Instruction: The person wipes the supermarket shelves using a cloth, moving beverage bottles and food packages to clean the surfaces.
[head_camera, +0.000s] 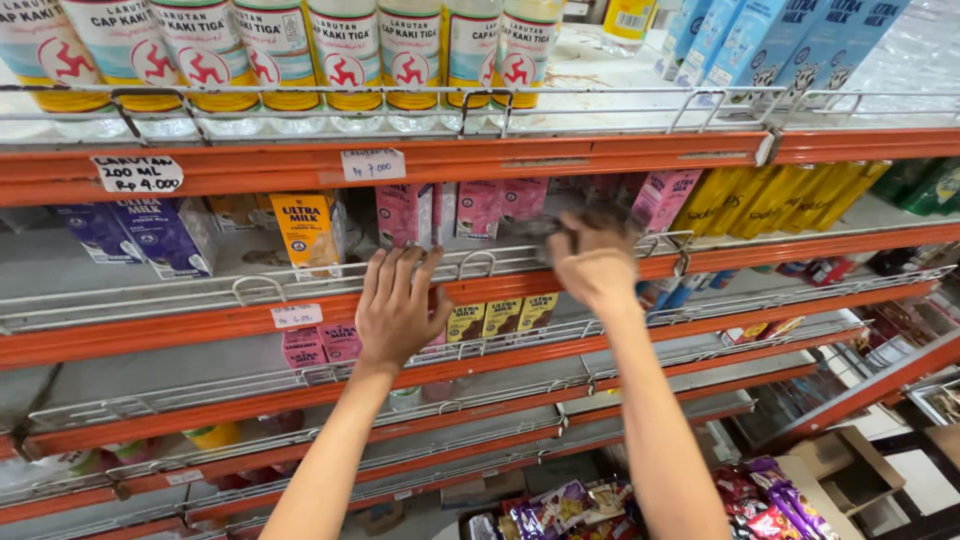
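Pink cartons (480, 207) stand on the orange shelf (300, 160) behind a wire rail (470, 262), just above and beyond both hands. The right hand (593, 262) curls at the rail beside them (blurred, so I cannot tell whether its grip holds anything). The left hand (398, 305) lies flat, fingers spread, holding nothing, against the rail below the cartons.

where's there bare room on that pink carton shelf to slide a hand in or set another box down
Bare shelf lies between the blue cartons and the orange carton, in front of the left hand. Farther right it is crowded: pink cartons stand close together, and the right hand reaches in among them.
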